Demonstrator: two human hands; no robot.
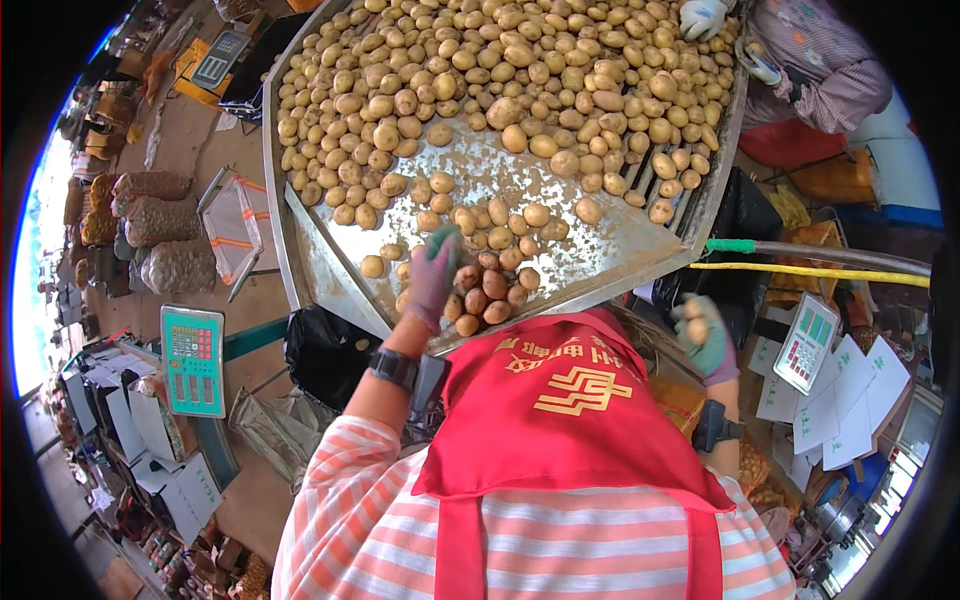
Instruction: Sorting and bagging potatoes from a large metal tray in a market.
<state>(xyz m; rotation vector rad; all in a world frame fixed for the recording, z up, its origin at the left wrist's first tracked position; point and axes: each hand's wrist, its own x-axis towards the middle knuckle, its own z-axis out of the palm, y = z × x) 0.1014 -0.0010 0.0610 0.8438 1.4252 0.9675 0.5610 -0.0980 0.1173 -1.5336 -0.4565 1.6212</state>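
My left hand (436, 272), in a purple and green glove, reaches over the front of a metal sorting table (620, 245). It is beside a small cluster of reddish-brown potatoes (485, 290); its fingers point away and their undersides are hidden, so I cannot tell whether it grips one. Off the table's front right edge, my right hand (712, 345), gloved alike, is closed around potatoes (695, 325), at least two of them. Beyond both hands, a large heap of yellow potatoes (480, 70) covers the far part of the table.
Another person's gloved hand (703, 18) touches the heap at the far right. Scales stand on the left (193, 360) and right (806, 343). A black bag (330, 355) hangs by the table's left front corner. A yellow hose (820, 270) runs off to the right.
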